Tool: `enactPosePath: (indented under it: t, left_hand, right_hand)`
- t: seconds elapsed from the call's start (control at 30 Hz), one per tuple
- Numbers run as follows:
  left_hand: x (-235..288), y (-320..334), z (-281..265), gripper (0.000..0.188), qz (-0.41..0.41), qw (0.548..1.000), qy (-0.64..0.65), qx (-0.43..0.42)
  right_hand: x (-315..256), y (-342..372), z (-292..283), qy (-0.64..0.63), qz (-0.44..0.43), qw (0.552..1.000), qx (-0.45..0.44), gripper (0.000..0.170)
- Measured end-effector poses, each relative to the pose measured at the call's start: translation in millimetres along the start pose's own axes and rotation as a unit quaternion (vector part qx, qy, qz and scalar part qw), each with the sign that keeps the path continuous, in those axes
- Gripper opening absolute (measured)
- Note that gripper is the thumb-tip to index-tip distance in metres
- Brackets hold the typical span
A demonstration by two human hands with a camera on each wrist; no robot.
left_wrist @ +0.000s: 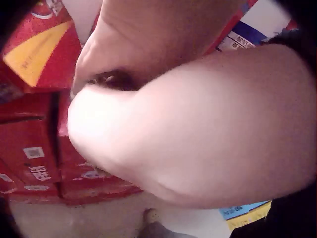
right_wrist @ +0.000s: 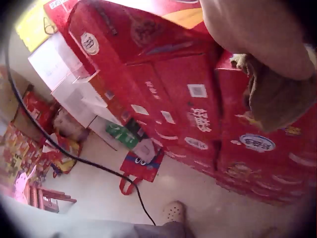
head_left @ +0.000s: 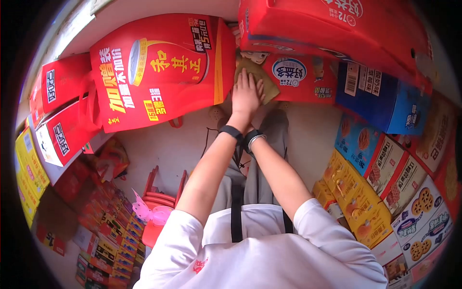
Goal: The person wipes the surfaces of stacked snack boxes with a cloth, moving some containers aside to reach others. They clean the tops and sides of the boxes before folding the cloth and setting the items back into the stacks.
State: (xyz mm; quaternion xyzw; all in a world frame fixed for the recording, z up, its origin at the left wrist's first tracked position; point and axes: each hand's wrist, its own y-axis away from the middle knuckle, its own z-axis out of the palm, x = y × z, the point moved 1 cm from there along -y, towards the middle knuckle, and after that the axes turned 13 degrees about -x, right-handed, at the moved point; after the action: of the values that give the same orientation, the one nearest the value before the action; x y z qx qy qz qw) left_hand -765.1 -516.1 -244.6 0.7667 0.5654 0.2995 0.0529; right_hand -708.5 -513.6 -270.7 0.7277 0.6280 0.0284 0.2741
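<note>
My forearms come together in the head view, the wrists overlapping, a black band on the left and a beaded bracelet on the right. The left hand [head_left: 247,96] lies on top with its fingers extended over an olive-brown cloth [head_left: 269,85]. That cloth is against a red carton [head_left: 298,89] with a blue-and-white oval logo. Mostly hidden beneath the left hand, my right hand [right_wrist: 262,39] is close over the cloth in the right wrist view; I cannot tell how its fingers lie. In the left wrist view, the base of the left hand fills most of the picture.
A big red carton with a can picture [head_left: 163,72] stands left of the hands; another red box [head_left: 332,24] sits higher at the right. Blue cartons [head_left: 370,91] and yellow boxes [head_left: 358,202] line the right side. A red stool [head_left: 161,200] stands at the left.
</note>
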Motion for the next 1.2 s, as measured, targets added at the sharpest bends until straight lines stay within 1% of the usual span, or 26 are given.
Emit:
enactPosePath:
  t: [0.03,0.1,0.13,0.2,0.23,0.3,0.33,0.4,0.43,0.47,0.53,0.57,0.6,0.63,0.67,0.7,0.77,0.8,0.87,0.9,0.93,0.97,1.0,1.03,1.1,1.2]
  left_hand:
    - [-7.5,-4.2,2.8,0.066,0.006,1.000,-0.006,-0.001]
    - [-21.8,-6.3,8.6,0.060,0.079,0.991,-0.103,-0.019]
    - [-25.5,-4.3,7.5,0.060,0.087,0.990,-0.111,-0.025]
    - [-24.4,-5.3,7.1,0.058,0.041,0.999,-0.004,0.000]
    - [-19.4,-4.3,0.9,0.056,0.040,0.999,0.013,-0.003]
    - [-10.6,-2.7,-2.0,0.056,0.030,0.999,0.015,-0.002]
    - [-7.7,-2.6,-1.6,0.057,0.025,0.999,0.026,0.002]
    - [-0.5,-2.8,-1.6,0.057,0.041,0.999,0.019,-0.001]
    - [5.2,-3.4,0.1,0.056,0.031,0.999,0.031,-0.003]
    - [12.4,-3.4,2.6,0.056,0.022,0.999,0.043,-0.007]
    - [32.7,-5.2,6.5,0.055,0.030,0.997,0.064,-0.020]
    - [45.1,-7.7,7.7,0.055,0.043,0.996,0.067,-0.041]
    - [56.7,-12.7,7.9,0.055,0.055,0.994,0.069,-0.061]
    - [67.6,-19.7,12.5,0.059,0.098,0.992,0.030,-0.072]
    - [78.1,-26.0,18.5,0.059,0.100,0.992,0.028,-0.071]
    - [90.5,-31.0,26.7,0.062,0.098,0.993,0.024,-0.060]
    - [114.1,-44.1,37.6,0.070,0.083,0.996,0.014,-0.032]
    - [123.6,-54.2,41.7,0.070,0.080,0.996,0.020,-0.024]
    - [143.2,-65.8,41.7,0.071,0.066,0.996,0.018,-0.056]
    - [149.6,-73.4,45.7,0.070,0.094,0.994,0.045,-0.015]
    - [154.2,-82.8,50.3,0.070,0.090,0.995,0.048,-0.018]
    - [159.8,-92.6,52.5,0.072,0.112,0.994,0.013,-0.011]
    - [164.6,-100.5,54.8,0.073,0.135,0.991,-0.021,-0.003]
    - [172.1,-103.3,52.6,0.073,0.130,0.991,-0.018,-0.005]
    - [186.5,-101.3,44.5,0.062,0.137,0.986,-0.073,0.059]
    - [179.8,-106.0,62.5,0.059,0.106,0.989,-0.081,0.064]
  right_hand:
    - [-3.1,0.3,0.9,0.008,0.006,1.000,0.006,0.057]
    - [-4.4,-1.0,1.0,0.018,0.020,1.000,0.012,0.056]
    - [-2.0,4.0,-0.4,0.022,0.030,0.999,0.015,0.056]
    - [6.1,10.3,-4.8,0.039,0.048,0.998,0.023,0.056]
    - [11.3,-15.8,-7.3,0.049,0.057,0.997,0.027,0.056]
    - [24.4,-16.0,-12.2,0.088,0.059,0.994,0.032,0.055]
    - [27.9,-15.6,-13.0,0.083,0.063,0.994,0.036,0.055]
    - [33.2,-15.0,-15.3,0.097,0.076,0.992,0.030,0.055]
    - [37.6,-14.7,-19.0,0.104,0.085,0.991,0.012,0.056]
    - [44.3,-12.6,-23.6,0.099,0.093,0.991,0.012,0.056]
    - [60.4,-9.2,-33.9,0.082,0.107,0.991,0.023,0.055]
    - [72.5,-8.9,-39.5,0.041,0.117,0.992,0.005,0.053]
    - [85.4,-11.4,-46.4,0.039,0.119,0.992,0.008,0.053]
    - [99.3,-14.3,-53.6,0.122,0.148,0.981,0.007,0.053]
    - [114.4,-16.6,-60.2,0.204,0.176,0.963,0.005,0.053]
    - [132.5,-14.8,-66.3,0.117,0.134,0.984,0.023,0.054]
    - [157.0,-19.7,-81.1,0.142,0.128,0.982,0.004,0.054]
    - [169.6,-26.0,-88.7,0.165,0.122,0.979,-0.012,0.054]
    - [193.7,-33.2,-100.7,0.155,0.119,0.981,-0.019,0.056]
    - [206.0,-37.5,-106.0,0.203,0.113,0.973,-0.018,0.057]
    - [215.8,-40.4,-113.4,0.249,0.108,0.962,-0.019,0.059]
    - [225.3,-43.2,-118.1,0.174,0.102,0.979,0.028,0.061]
    - [230.5,-43.7,-119.9,0.176,0.101,0.979,0.024,0.061]
    - [235.9,-44.7,-119.7,0.177,0.090,0.980,0.028,0.061]
    - [246.5,-47.4,-115.8,0.177,0.064,0.982,0.035,0.060]
    - [259.9,-53.2,-108.1,0.172,0.031,0.982,0.067,0.060]
